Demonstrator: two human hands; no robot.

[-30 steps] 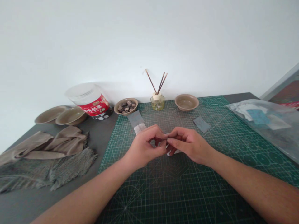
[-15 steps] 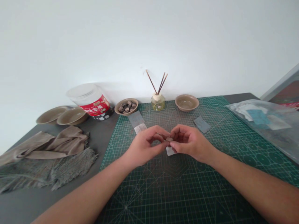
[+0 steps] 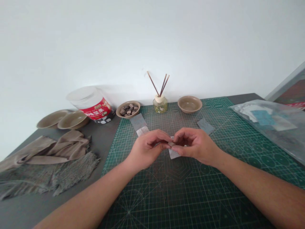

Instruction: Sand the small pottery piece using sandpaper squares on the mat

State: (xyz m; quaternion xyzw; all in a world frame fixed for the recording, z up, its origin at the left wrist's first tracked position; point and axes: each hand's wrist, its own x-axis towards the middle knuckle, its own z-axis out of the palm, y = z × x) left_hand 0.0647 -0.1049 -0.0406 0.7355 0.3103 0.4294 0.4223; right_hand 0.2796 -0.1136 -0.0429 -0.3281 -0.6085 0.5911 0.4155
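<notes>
A small brownish piece [image 3: 171, 144] is pinched between the fingertips of my left hand [image 3: 149, 148] and my right hand [image 3: 194, 146]. Both hands are closed and meet over the green cutting mat [image 3: 152, 190]. Beneath the fingers lies a white paper square [image 3: 174, 154], partly hidden. Behind my left hand are a grey sheet [image 3: 138, 121] and a white sheet [image 3: 142, 130]. Another grey sheet [image 3: 205, 126] rests behind my right hand. Dark and light brown pieces fill a bowl [image 3: 118, 113] at the mat's back edge.
At the back stand a reed diffuser [image 3: 160, 103] and a tan bowl [image 3: 190, 105]. On the left are a plastic jar [image 3: 95, 106], two bowls [image 3: 51, 119] and a fringed cloth [image 3: 69, 148]. A plastic bag [image 3: 269, 122] lies on the right.
The small piece has tilted and shifted slightly left and down between my fingertips. More of the white square now shows. The whole view has moved slightly.
</notes>
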